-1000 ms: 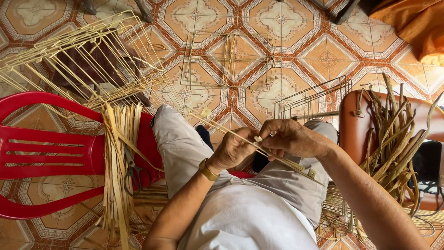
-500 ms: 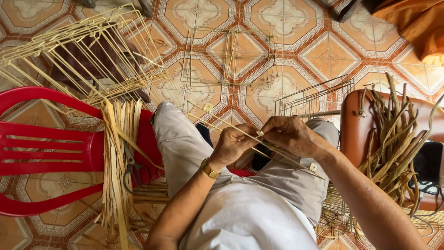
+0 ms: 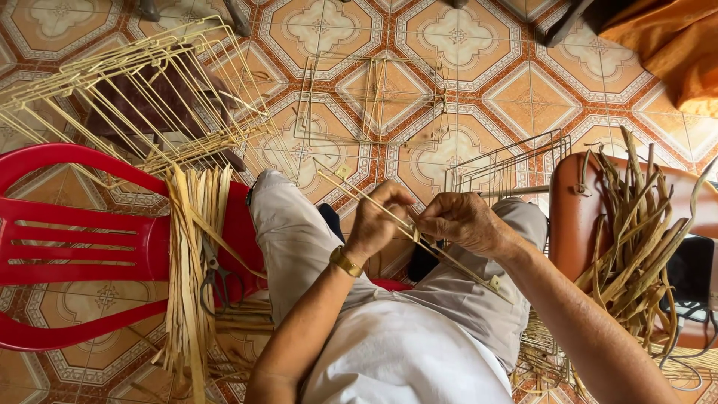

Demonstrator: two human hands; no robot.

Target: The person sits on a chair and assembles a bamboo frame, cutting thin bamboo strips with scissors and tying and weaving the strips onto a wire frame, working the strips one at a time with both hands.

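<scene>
Over my lap, both hands work on a thin wire frame piece [image 3: 359, 194] that runs diagonally from upper left to lower right. My left hand [image 3: 378, 221], with a gold watch on the wrist, grips the wire near its middle. Just to its right, my right hand [image 3: 464, 221] pinches the same wire together with a pale fibre strip. A bundle of pale dried leaf strips [image 3: 196, 254] lies across a red plastic chair [image 3: 75, 247] at my left, with scissors [image 3: 213, 280] on it.
A large wire basket frame [image 3: 142, 97] stands at the upper left. A flat wire frame [image 3: 370, 101] lies on the patterned tile floor ahead. Another wire frame [image 3: 512, 168] stands beyond my right knee. Darker dried strips [image 3: 636, 247] drape over a brown chair [image 3: 572, 217] at right.
My hands have stayed on the wire over my lap, with the fingers shifting slightly along it. Nothing else has moved.
</scene>
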